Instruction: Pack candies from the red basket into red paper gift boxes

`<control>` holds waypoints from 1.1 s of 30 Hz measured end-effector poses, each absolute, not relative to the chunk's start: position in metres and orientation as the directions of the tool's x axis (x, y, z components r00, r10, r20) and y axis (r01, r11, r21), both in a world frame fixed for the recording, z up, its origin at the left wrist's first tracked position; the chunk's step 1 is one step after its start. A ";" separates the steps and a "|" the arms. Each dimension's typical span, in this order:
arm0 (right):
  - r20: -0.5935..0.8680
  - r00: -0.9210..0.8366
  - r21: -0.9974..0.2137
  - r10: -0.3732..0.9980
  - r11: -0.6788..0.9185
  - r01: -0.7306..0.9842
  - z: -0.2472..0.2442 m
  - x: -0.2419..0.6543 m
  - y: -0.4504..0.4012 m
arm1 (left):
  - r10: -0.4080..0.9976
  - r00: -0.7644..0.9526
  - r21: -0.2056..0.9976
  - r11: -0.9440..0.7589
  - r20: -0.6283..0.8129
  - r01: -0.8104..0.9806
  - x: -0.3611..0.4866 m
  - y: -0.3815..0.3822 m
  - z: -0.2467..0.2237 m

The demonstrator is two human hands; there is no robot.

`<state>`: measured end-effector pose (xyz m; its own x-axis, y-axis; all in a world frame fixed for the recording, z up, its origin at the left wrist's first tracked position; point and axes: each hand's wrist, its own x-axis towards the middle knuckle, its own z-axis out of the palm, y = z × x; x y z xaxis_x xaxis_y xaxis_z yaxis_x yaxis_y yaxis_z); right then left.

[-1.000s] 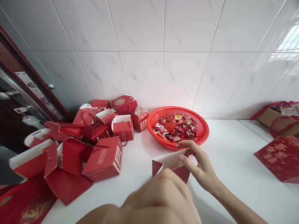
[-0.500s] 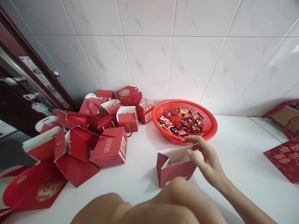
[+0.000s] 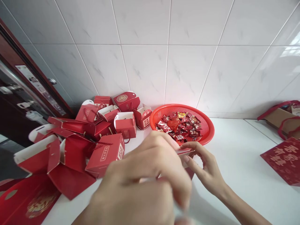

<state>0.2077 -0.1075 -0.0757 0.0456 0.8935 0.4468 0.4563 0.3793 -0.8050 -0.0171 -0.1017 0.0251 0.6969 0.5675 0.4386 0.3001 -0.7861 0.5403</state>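
A small red paper box (image 3: 184, 151) stands on the white counter, mostly hidden behind my left hand (image 3: 145, 181). That hand is large and blurred in the foreground, its fingers curled over the box; its fingertips are partly hidden, so its hold cannot be made out. On the box's right side my right hand (image 3: 207, 167) pinches the upper edge between thumb and fingers. Just behind both hands is a red plastic basket (image 3: 209, 126) with wrapped candies (image 3: 185, 125) in it.
Many red gift boxes (image 3: 103, 154), some with open tops and rope handles, are heaped on the left of the white counter (image 3: 236, 150). At the right lie a dark red printed bag (image 3: 283, 161) and a cardboard box (image 3: 278, 118). A tiled wall (image 3: 189, 75) rises behind.
My left hand has risen from the lower edge and moved over the box, covering most of it. My right hand remains at the box's right edge. The view has shifted slightly.
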 end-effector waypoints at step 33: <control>0.455 -0.015 -0.765 0.890 0.399 0.506 -0.039 0.227 -0.100 | 0.566 0.824 0.322 -0.781 0.002 0.535 -0.015 -0.052 0.019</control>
